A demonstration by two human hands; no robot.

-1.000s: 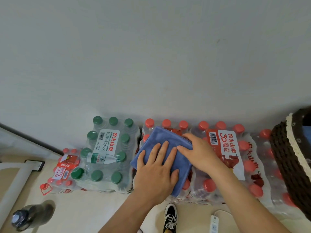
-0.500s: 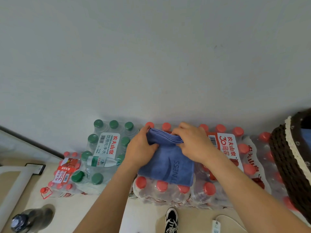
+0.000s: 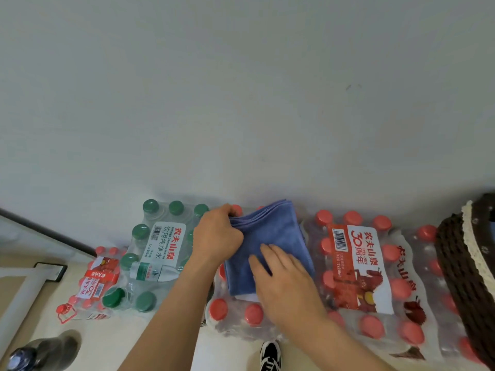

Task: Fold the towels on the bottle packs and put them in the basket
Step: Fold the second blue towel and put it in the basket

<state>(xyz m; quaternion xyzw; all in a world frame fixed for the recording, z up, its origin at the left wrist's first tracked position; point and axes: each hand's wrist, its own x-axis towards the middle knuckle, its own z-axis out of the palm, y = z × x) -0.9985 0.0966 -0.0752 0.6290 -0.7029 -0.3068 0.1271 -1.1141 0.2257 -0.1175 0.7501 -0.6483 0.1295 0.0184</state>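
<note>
Head view. Item: one blue towel [image 3: 278, 231], folded into a thick square, its stacked layer edges showing at the far left corner. Location: on top of a red-capped bottle pack [image 3: 235, 314]. Writing: the neighbouring red-capped pack [image 3: 359, 266] reads "农夫山泉 30周年"; the green-capped pack [image 3: 158, 253] reads "农夫山泉 饮用纯净水". The left hand [image 3: 217, 236] grips the towel's layered left edge, fingers curled. The right hand [image 3: 284, 279] lies flat on its near half, fingers straight. A brown woven basket [image 3: 463, 269] stands at the far right.
</note>
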